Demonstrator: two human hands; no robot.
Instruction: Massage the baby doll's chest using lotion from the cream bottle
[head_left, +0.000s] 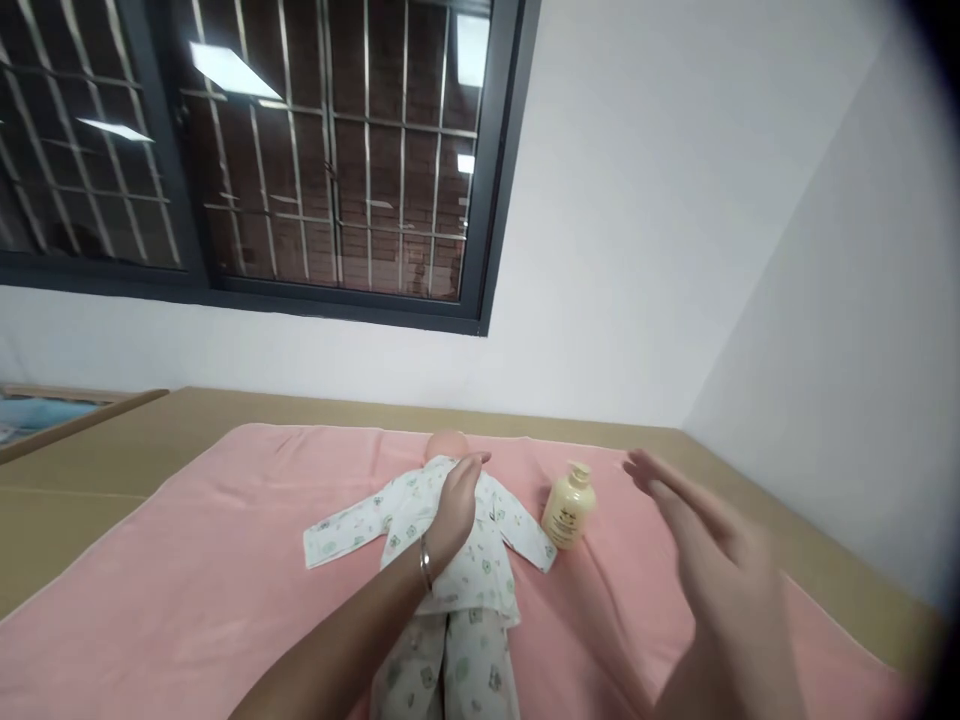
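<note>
A baby doll (pixel 447 443) lies on its back on a pink blanket (pixel 262 560), dressed in a white printed top (pixel 480 575) and matching trousers (pixel 480 660). Its sleeves spread out to both sides. My left hand (pixel 454 510), with a silver bangle on the wrist, is over the doll's chest, seen edge-on with fingers stretched out; whether it touches the top I cannot tell. To the right, my right hand (pixel 709 540) is raised above the blanket, blurred, its fingers extended and nothing in them. Between the hands a pale yellow bottle (pixel 568 508) stands upright beside the doll's sleeve end.
The blanket covers a tan tabletop (pixel 82 530). A white wall (pixel 600 250) rises behind it, with a dark-framed barred window (pixel 337 160) at the upper left. At the far left edge sits a wood-rimmed tray or box (pixel 142 397) with blue material inside.
</note>
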